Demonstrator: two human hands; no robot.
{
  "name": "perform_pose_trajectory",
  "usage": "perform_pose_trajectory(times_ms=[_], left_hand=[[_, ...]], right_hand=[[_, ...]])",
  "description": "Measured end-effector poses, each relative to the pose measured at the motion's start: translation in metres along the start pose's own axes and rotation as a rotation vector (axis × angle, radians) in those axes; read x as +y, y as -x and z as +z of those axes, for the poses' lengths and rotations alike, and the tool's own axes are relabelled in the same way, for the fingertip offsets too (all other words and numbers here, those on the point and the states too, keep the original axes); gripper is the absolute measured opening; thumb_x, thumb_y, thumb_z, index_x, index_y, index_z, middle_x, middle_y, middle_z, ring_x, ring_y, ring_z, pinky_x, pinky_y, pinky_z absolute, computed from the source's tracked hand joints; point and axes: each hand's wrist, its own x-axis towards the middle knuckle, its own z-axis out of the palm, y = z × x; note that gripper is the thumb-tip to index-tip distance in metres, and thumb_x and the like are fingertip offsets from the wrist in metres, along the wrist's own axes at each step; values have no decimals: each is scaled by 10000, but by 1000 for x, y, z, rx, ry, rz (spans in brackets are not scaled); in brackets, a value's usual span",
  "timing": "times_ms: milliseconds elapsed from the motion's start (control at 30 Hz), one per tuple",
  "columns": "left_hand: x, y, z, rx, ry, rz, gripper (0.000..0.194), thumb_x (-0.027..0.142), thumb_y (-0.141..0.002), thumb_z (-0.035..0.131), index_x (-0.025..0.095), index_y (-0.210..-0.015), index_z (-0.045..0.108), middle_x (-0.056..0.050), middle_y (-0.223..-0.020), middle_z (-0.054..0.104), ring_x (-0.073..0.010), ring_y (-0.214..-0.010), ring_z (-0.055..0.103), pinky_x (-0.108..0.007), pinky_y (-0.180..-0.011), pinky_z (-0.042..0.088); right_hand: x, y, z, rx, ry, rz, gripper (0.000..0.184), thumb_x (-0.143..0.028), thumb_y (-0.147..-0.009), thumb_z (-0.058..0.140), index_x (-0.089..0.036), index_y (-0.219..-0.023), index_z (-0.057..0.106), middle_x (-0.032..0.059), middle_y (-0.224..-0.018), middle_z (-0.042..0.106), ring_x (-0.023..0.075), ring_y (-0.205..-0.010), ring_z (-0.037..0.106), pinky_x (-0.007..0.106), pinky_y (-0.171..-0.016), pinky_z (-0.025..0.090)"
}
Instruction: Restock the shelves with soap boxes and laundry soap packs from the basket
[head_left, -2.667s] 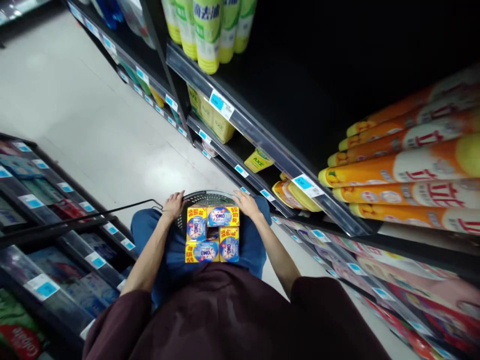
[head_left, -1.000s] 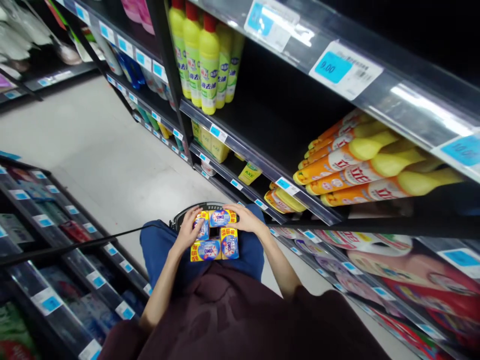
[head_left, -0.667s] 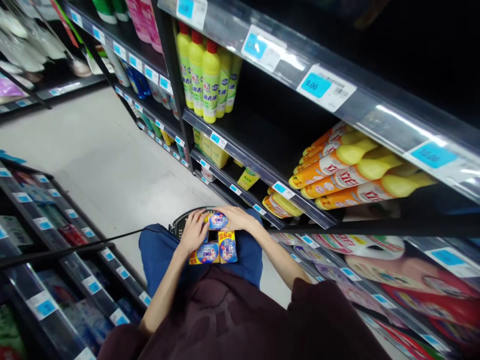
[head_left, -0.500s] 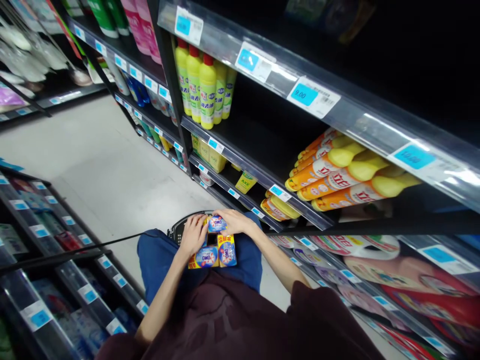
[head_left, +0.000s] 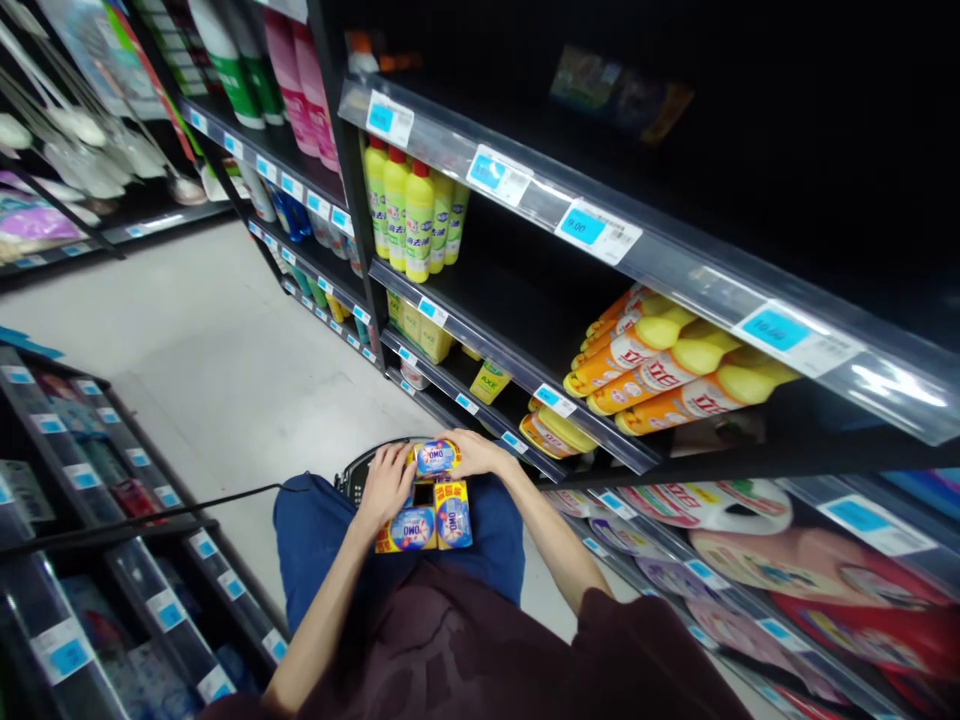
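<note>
Several yellow-and-blue OMO soap packs [head_left: 424, 514] lie stacked on a dark shopping basket [head_left: 352, 478] resting on my lap. My left hand [head_left: 385, 482] lies over the left packs, fingers curled on one of them. My right hand [head_left: 471, 455] grips the far top pack [head_left: 437, 456] from the right side. Both forearms reach forward from dark red sleeves.
A black shelf unit on the right holds yellow-green bottles [head_left: 411, 205], orange-yellow bottles lying flat [head_left: 660, 360] and flat yellow packs [head_left: 551, 430], with blue price tags [head_left: 581, 228]. A lower rack [head_left: 112, 520] stands on the left. Pale floor [head_left: 202, 370] runs ahead.
Both hands moved from the basket rim onto the soap packs and closed on them. My view has tilted upward, showing more of the shelves.
</note>
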Motion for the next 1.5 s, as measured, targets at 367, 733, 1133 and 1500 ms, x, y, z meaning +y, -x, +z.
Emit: perform_pose_trajectory(times_ms=[367, 733, 1133, 1500], left_hand=[[13, -7, -4, 27, 46, -23, 460, 377, -1051, 321, 161, -1387, 550, -126, -1340, 644, -277, -1325, 514, -573, -1221, 278], [25, -2, -3, 156, 431, -85, 411, 345, -1049, 329, 214, -1354, 572, -94, -1374, 641, -242, -1325, 553, -487, -1161, 417], [28, -3, 11, 74, 618, -151, 477, 404, -1054, 321, 191, -1456, 465, -119, -1409, 630, -239, -1300, 594, -489, -1147, 434], [12, 9, 13, -29, 715, -23, 912, 778, -905, 359, 172, -1582, 266, -207, -1497, 513, -356, -1363, 518, -535, -1145, 401]], right_hand=[[0, 35, 21, 590, -1131, 136, 609, -395, -655, 848, -244, -1214, 662, 67, -1224, 722, 278, -1109, 683, 415, -978, 544], [-59, 50, 85, 722, -1455, 368, 800, -768, -891, 252, -202, -1317, 623, 150, -1247, 703, 351, -1049, 685, 559, -870, 562], [-59, 46, 84, 612, -1428, 330, 806, -800, -872, 284, -197, -1279, 630, 160, -1217, 704, 336, -980, 680, 511, -787, 564], [-84, 30, 108, 869, -1183, 335, 637, -597, -814, 658, -198, -1303, 582, 125, -1273, 691, 329, -1142, 683, 501, -974, 572]])
